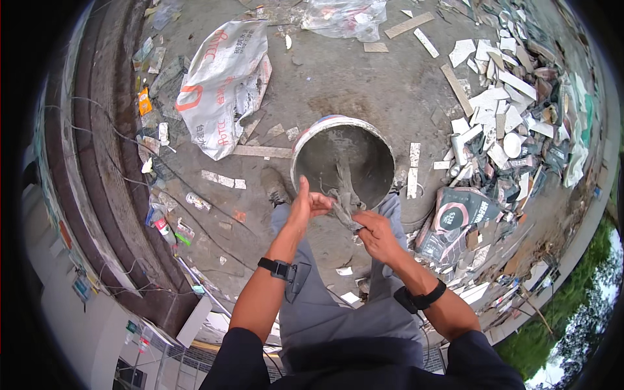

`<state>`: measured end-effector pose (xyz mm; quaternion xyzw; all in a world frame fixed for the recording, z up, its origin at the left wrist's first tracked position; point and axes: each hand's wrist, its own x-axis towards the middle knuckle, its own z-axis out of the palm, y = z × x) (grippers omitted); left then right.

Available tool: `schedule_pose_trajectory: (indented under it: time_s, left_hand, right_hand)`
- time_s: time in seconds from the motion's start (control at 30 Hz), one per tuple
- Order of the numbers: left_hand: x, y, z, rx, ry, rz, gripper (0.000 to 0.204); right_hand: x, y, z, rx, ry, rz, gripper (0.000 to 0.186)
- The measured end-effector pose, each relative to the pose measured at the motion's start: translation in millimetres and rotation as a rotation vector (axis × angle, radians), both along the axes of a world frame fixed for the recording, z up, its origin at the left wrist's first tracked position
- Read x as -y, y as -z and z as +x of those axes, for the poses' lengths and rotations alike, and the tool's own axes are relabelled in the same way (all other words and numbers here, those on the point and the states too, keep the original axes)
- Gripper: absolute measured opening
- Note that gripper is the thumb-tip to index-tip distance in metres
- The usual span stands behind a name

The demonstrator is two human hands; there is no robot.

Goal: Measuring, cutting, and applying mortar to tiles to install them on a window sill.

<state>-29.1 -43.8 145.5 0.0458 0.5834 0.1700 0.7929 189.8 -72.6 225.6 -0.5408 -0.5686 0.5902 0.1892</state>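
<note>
A round bucket [385,144] with grey, mortar-smeared inner walls stands on the ground in front of my legs. Over its near rim hangs a limp, wet-looking grey rag [344,203], coated in the same grey stuff. My right hand [378,236] pinches the rag's lower end between thumb and fingers, just outside the rim. On the other side, my left hand [309,206] is beside the rag with its thumb raised apart and its fingertips near or touching the edge; the exact contact is hard to make out.
A white woven sack [224,91] lies at the far left, and a clear plastic sheet [348,18] at the top. Broken tile pieces [497,104] and a dark printed bag [455,218] heap up on the right. Concrete steps [107,149] and loose cables run along the left.
</note>
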Motion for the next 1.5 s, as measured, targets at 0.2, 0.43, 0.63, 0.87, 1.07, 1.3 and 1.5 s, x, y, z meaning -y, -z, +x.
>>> schedule_pose_trajectory:
  time_s: [0.2, 0.43, 0.63, 0.87, 1.07, 1.3, 1.5]
  left_hand:
    - [14, 25, 11, -0.225, 0.224, 0.217, 0.034]
    - [8, -26, 53, -0.118, 0.585, 1.019, 0.081]
    - [23, -19, 21, 0.507, 0.015, 0.273, 0.069]
    - [-11, -26, 55, 0.384, -0.496, 0.102, 0.089]
    - [0, -26, 54, 0.472, -0.692, 0.028, 0.085]
    - [6, 50, 34, -0.243, -0.549, 0.054, 0.064]
    - [14, 39, 87, -0.18, -0.29, 0.273, 0.043]
  right_hand:
    - [0, -27, 2, -0.109, 0.17, -0.236, 0.035]
    - [3, 2, -27, -0.176, 0.213, -0.127, 0.033]
    - [-33, 18, -33, -0.754, 0.876, -0.586, 0.028]
    - [8, 28, -66, -0.327, 0.563, -0.419, 0.03]
    - [-2, 57, -61, -0.022, 0.57, -0.066, 0.026]
    - [14, 25, -55, -0.411, 0.51, -0.418, 0.024]
    - [5, 48, -29, -0.393, 0.684, -0.446, 0.027]
